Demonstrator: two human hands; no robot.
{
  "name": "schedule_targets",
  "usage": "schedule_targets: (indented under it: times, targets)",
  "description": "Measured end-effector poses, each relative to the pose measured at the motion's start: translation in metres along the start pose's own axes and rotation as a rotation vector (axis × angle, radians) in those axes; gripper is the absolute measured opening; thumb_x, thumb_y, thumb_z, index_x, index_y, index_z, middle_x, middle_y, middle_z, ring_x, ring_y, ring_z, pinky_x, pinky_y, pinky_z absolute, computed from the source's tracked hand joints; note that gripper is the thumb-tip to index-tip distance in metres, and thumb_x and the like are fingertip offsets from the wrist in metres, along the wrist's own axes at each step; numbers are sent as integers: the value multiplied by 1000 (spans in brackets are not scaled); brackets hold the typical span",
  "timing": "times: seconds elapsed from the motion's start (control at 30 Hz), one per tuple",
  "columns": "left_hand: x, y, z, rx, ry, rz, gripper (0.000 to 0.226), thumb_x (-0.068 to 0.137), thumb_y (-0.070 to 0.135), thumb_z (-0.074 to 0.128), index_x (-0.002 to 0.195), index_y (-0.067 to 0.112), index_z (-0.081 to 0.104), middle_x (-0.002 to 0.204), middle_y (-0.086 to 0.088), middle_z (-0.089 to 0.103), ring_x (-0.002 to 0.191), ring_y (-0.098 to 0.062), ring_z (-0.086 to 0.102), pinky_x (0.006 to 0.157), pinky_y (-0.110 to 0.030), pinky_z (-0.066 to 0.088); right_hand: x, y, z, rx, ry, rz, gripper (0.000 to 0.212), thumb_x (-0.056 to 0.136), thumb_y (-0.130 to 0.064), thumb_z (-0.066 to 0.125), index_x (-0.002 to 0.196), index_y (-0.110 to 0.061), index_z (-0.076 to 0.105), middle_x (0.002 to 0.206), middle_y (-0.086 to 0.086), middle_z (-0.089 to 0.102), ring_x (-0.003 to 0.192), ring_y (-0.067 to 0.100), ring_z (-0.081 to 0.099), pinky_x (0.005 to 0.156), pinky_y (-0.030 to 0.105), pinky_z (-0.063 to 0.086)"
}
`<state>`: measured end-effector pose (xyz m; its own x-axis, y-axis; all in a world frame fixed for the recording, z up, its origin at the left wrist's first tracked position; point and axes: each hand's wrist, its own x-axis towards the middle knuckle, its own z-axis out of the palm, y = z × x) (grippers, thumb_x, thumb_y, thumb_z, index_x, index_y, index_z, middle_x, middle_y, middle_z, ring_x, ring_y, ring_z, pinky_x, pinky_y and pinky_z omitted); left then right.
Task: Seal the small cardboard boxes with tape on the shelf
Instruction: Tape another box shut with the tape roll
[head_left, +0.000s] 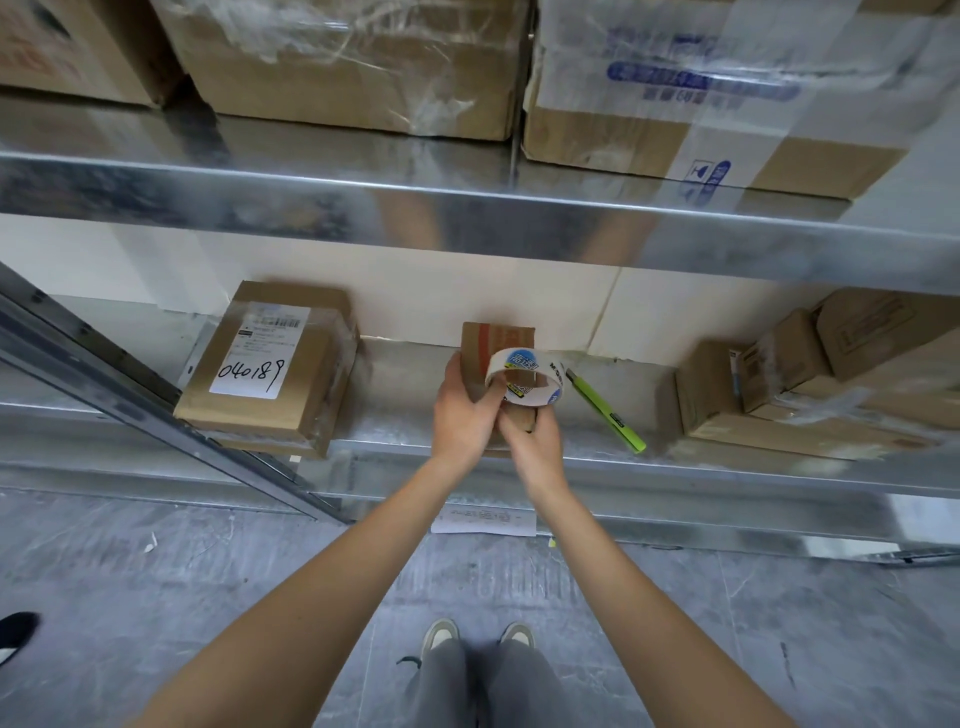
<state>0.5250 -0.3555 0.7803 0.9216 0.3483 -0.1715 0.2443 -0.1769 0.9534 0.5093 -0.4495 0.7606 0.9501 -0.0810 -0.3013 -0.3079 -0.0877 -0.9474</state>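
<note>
A small cardboard box (493, 340) with a red stripe on top stands on the metal shelf (405, 415) in the middle. Over it hangs a roll of clear tape (524, 376) with a white printed core. My left hand (465, 410) lies against the box's left side, thumb and fingers reaching to the roll's near edge. My right hand (535, 441) grips the roll from below and hides the box's front corner. Where the free end of the tape lies does not show.
A green utility knife (608, 410) lies on the shelf right of the box. A taped box with a label (270, 364) stands at the left, several stacked boxes (810, 374) at the right. Large wrapped cartons (363, 57) fill the upper shelf. A paper (483, 519) lies on the floor.
</note>
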Motion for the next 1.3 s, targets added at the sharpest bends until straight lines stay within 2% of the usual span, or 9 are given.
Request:
schedule_targets:
  times: [0.1, 0.2, 0.37, 0.5, 0.57, 0.73, 1.0, 1.17, 1.3]
  targets:
    - [-3, 2, 2, 143, 22, 169, 46, 94, 20, 55, 138, 15, 45, 140, -4, 42, 110, 0, 45, 94, -14, 36, 2, -5, 3, -23, 30, 36, 50, 79, -39, 66, 127, -27, 56, 115, -10, 67, 110, 9, 60, 93, 29, 48]
    - [-4, -2, -4, 302, -110, 273, 43, 91, 22, 39, 131, 13, 49, 147, -15, 37, 127, -25, 46, 96, -34, 45, -1, -9, 5, 23, 58, 41, 49, 79, -33, 65, 127, -25, 56, 113, -8, 67, 108, 10, 60, 85, 21, 46]
    - [2, 5, -36, 283, -66, 346, 25, 94, 4, 40, 116, 3, 53, 107, -12, 67, 98, -29, 64, 78, -30, 49, -1, -13, 2, 49, 3, 52, 82, 82, -22, 72, 151, -24, 29, 145, -3, 47, 133, 13, 43, 103, 21, 37]
    - [7, 8, -69, 413, -127, 356, 28, 96, -3, 39, 121, 5, 50, 111, -15, 67, 97, -31, 67, 73, -32, 57, -2, -15, 4, 86, -3, 93, 95, 69, -35, 73, 152, -22, 28, 149, 0, 44, 137, 17, 40, 115, 37, 32]
    - [5, 11, -79, 486, -148, 352, 25, 96, -5, 39, 118, 3, 49, 113, -18, 65, 96, -30, 67, 68, -23, 56, -2, -15, 5, 83, -3, 103, 96, 66, -37, 71, 151, -22, 30, 147, 0, 46, 136, 16, 42, 115, 39, 33]
    - [10, 6, -94, 619, -150, 344, 24, 92, -3, 38, 102, 20, 38, 104, -17, 64, 74, -28, 69, 63, -48, 57, -2, -15, 5, 100, -12, 107, 94, 68, -38, 73, 151, -23, 30, 148, -2, 45, 137, 15, 41, 116, 40, 31]
    - [19, -9, -110, 780, -162, 291, 21, 91, 3, 40, 101, 21, 36, 95, -12, 65, 62, -31, 65, 55, -48, 56, 1, -12, 0, 102, -20, 94, 78, 85, -20, 72, 151, -20, 30, 143, -6, 48, 130, 11, 45, 111, 29, 32]
    - [16, -23, -97, 550, -114, 151, 28, 92, -2, 37, 110, 20, 41, 105, -13, 62, 78, -33, 65, 59, -48, 59, 3, -13, -2, 70, -51, 93, 70, 86, -19, 71, 147, -20, 36, 138, -4, 54, 126, 13, 49, 105, 27, 35]
    - [8, -30, -65, 42, 161, -157, 35, 99, -2, 37, 134, 3, 39, 117, -16, 55, 86, -34, 64, 51, -24, 57, 8, -9, -8, 41, -158, 134, 81, 88, -26, 69, 152, -22, 21, 149, -2, 42, 137, 16, 39, 113, 35, 29]
